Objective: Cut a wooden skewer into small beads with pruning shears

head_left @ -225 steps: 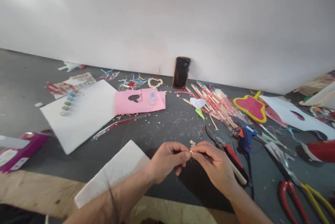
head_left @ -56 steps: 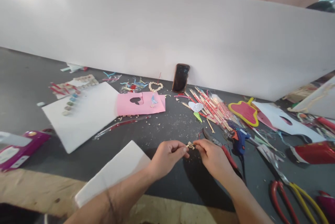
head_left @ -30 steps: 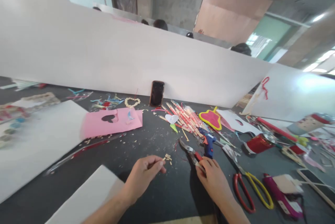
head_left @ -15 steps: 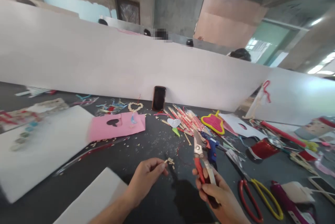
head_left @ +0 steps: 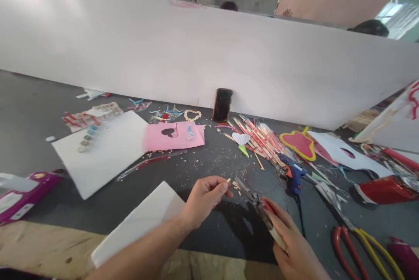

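Observation:
Between its thumb and index finger, my left hand (head_left: 209, 197) pinches a short wooden stick piece (head_left: 228, 180). My right hand (head_left: 288, 238) is wrapped round the handles of the red and white pruning shears (head_left: 262, 210). The blades point up and left, with their tips just right of the stick piece and apart from it. Several small cut pieces (head_left: 237, 187) lie on the dark table beside my left fingertips. Behind them rests a bundle of wooden sticks in red-patterned wrapping (head_left: 255, 136).
A phone (head_left: 223, 104) leans on the white partition (head_left: 163, 53). A blue glue gun (head_left: 294, 179), scissors (head_left: 350, 229) and a red can (head_left: 389, 189) are at the right. Pink paper (head_left: 173, 138) and white boards (head_left: 140, 219) lie left. Heads show beyond the partition.
The view has shifted down and left. The shears have tilted from nearly upright to pointing left, and their blades have come close to the piece in my left hand.

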### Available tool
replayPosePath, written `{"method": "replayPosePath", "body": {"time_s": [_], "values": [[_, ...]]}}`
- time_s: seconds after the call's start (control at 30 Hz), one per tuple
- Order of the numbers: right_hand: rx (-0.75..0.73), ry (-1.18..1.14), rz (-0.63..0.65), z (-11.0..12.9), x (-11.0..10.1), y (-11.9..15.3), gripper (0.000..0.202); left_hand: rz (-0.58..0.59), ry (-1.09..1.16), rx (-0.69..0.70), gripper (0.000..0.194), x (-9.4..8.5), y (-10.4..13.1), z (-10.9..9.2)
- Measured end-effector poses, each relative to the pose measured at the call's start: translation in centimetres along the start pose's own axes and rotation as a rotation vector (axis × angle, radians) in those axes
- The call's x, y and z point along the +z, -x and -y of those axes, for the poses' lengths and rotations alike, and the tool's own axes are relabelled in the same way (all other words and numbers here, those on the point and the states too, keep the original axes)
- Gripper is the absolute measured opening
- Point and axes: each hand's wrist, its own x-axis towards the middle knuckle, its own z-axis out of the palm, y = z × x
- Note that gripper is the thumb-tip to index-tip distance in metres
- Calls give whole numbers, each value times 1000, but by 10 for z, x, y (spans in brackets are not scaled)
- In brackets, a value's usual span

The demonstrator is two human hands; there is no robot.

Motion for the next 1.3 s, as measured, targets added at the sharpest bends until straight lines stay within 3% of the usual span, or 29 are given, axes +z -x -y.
{"method": "replayPosePath", "body": {"time_s": [0.8,1.07,1.2,1.3], "values": [[-57,189,115,6,-6,-3,60,65,-226,24,41,-4,1,6],[-45,219,161,7,-12,-5,56,108,-254,84,32,-4,1,8],[-46,196,147,7,-9,-4,50,132,-254,82,30,-5,3,5],[23,166,50,7,-6,-5,48,131,-249,80,30,-5,4,1]]}}
